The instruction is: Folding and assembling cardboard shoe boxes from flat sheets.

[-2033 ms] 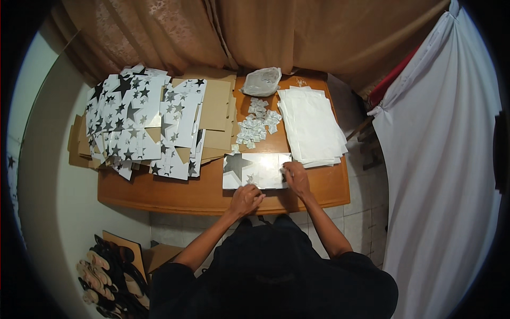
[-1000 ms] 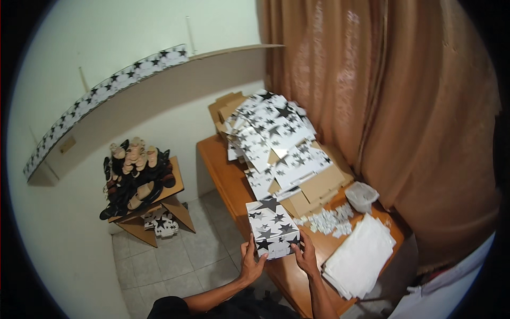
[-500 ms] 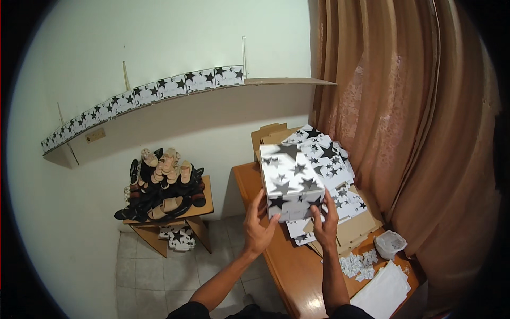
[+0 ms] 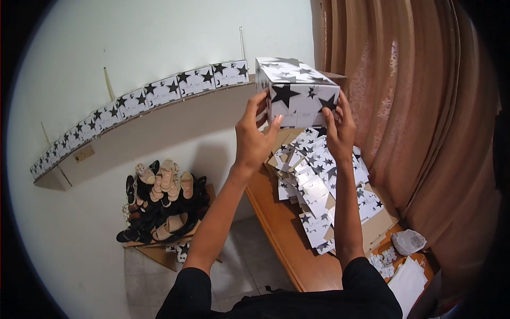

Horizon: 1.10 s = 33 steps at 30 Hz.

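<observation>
Between my two hands I hold up a white shoebox [image 4: 303, 95] printed with black stars, its lid closed. My left hand [image 4: 254, 133] grips its left side, thumb at the front lower edge. My right hand [image 4: 341, 125] grips its right side, thumb on the front face. The box is raised to the height of a wall shelf [image 4: 212, 91], just right of a row of similar star-printed boxes [image 4: 196, 81], and covers part of the shelf. Whether it touches the shelf, I cannot tell.
Below, a wooden table [image 4: 276, 228] bears a heap of flattened star-printed cardboard [image 4: 319, 186], white paper sheets [image 4: 409, 287] and a clear plastic bag [image 4: 409, 242]. At left, a small table holds piled shoes [image 4: 167, 202]. Brown curtains [image 4: 372, 80] hang at right.
Both hands have lifted the shoebox from above the table up to shelf height. Its front face now shows more squarely, and the flattened cardboard beneath it has come into view.
</observation>
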{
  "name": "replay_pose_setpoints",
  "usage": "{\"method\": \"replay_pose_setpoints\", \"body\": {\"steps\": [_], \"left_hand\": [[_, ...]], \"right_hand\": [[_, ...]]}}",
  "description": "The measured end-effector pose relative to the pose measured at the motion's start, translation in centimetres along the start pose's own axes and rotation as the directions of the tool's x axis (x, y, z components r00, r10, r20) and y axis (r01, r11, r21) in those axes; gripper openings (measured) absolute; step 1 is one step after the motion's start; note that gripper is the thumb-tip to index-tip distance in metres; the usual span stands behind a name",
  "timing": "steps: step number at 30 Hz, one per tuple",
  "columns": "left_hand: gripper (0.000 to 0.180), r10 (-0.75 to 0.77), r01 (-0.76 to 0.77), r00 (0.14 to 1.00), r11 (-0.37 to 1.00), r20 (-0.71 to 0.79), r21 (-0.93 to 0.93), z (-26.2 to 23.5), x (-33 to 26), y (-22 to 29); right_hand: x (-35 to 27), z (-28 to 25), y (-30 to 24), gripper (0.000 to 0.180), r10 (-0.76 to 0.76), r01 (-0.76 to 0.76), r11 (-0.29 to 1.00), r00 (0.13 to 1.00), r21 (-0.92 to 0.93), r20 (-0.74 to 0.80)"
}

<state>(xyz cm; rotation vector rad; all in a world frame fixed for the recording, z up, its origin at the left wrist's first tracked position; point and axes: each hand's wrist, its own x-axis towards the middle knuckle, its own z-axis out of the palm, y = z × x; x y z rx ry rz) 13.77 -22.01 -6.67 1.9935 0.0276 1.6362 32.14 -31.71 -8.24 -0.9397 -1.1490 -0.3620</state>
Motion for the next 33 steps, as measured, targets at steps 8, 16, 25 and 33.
{"method": "replay_pose_setpoints", "body": {"steps": [8,16,25,33], "left_hand": [[0.052,0.061,-0.056,0.996,0.995,-0.063,0.081,1.2,6.5,-9.1],[0.052,0.057,-0.048,0.996,0.991,-0.073,0.127,2.4,12.3,-17.3],[0.054,-0.032,0.046,0.996,0.985,-0.083,0.164,2.5,16.3,-24.1],[0.062,-0.059,0.086,0.995,0.921,-0.082,0.381,1.7,17.5,-28.7]], "right_hand": [[7.2,5.2,8.5,0.052,-0.124,0.12,0.99,0.991,-0.068,-0.056],[12.8,9.2,17.2,0.052,-0.135,0.133,0.99,0.99,-0.049,-0.036],[16.5,13.4,24.2,0.05,-0.095,0.096,0.995,0.995,-0.024,0.007],[18.0,16.5,29.2,0.053,-0.055,0.056,0.998,0.995,-0.009,0.088]]}}
